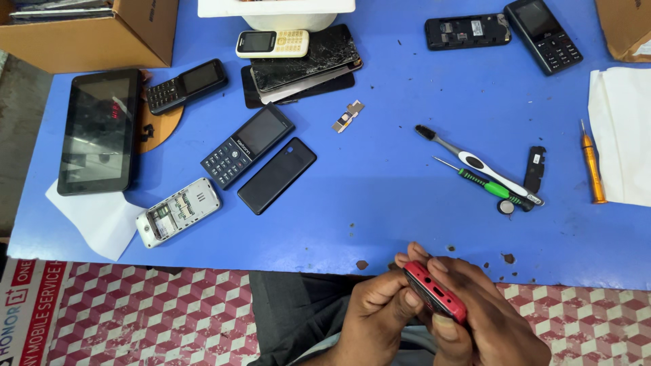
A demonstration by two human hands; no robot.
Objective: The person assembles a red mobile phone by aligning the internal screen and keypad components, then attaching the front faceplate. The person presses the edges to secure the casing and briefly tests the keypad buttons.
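Hands meet low in the frame, right of the middle, just below the near edge of the blue table (380, 224). We see the left hand (376, 315) and the right hand (491, 318) both wrapped tight around a small red phone (434, 293), fingers curled on its edges. The phone sits tilted between them. Higher up on the table lie a brush (475, 163), a green screwdriver (485, 183) and a black keypad phone (246, 144).
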